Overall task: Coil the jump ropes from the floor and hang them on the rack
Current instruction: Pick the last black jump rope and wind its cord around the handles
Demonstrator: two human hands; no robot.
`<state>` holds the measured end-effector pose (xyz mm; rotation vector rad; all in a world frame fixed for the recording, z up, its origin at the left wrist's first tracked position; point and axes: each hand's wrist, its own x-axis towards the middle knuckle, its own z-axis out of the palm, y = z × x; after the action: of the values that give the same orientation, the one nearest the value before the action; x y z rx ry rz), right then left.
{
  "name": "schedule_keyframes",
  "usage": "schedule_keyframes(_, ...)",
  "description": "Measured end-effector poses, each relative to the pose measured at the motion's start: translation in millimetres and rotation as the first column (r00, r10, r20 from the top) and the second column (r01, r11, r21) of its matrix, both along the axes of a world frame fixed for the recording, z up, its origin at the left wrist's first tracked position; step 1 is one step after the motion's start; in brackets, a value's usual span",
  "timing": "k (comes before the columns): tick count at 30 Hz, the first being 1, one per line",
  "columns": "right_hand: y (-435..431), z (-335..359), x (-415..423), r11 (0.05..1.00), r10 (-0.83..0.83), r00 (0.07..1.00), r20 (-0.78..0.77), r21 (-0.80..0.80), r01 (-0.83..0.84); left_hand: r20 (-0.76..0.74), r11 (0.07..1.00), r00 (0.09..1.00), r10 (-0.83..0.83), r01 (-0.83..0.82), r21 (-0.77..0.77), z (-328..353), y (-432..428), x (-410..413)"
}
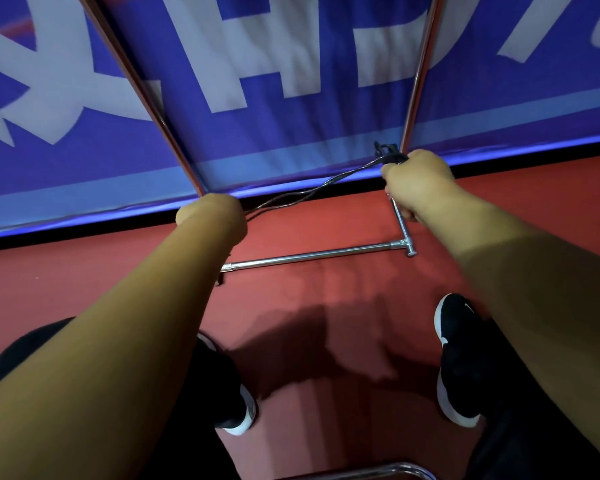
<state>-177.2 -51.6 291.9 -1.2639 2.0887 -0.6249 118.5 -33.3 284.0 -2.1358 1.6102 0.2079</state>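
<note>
A thin black jump rope (312,187) is stretched in several strands between my two hands, above the red floor. My left hand (213,216) grips the strands at their left end, fingers curled away from the camera. My right hand (418,178) grips the right end, where the black handles (385,150) stick out above my fist. The chrome rack (312,256) stands in front of me: two slanted uprights rise past my hands and a low crossbar runs along the floor between them. Both hands are close to the uprights.
A blue banner (291,64) with large white letters lines the wall behind the rack. My black shoes with white soles (458,358) stand on the red floor (326,306). Another chrome tube (378,471) curves along the bottom edge.
</note>
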Motion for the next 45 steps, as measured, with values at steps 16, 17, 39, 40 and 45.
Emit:
schedule_keyframes(16, 1, 0, 0, 0.991, -0.091, 0.964, 0.251, -0.074, 0.112, -0.314, 0.955, 0.918, -0.243, 0.284, 0.09, 0, 15, -10)
schedule_keyframes(17, 2, 0, 1, 0.993, -0.073, 0.968, 0.238, -0.067, 0.092, -0.398, 0.957, 0.884, -0.247, 0.287, 0.043, 4, 15, -14)
schedule_keyframes(39, 19, -3, 21, 0.944, 0.328, 0.944, 0.029, -0.062, -0.325, -0.547, 0.86, 0.771, -0.327, 0.483, 0.167, 22, 24, -47)
schedule_keyframes(40, 19, -2, 21, 0.932, 0.356, 0.934, 0.005, -0.079, -0.355, -0.457, 0.836, 0.821, -0.343, 0.488, 0.25, 21, 24, -48)
schedule_keyframes(45, 28, -1, 27, 0.85, 0.508, 0.855, -0.108, -0.096, -0.517, -0.436, 0.942, 0.842, -0.316, 0.334, -0.038, 15, 14, -44)
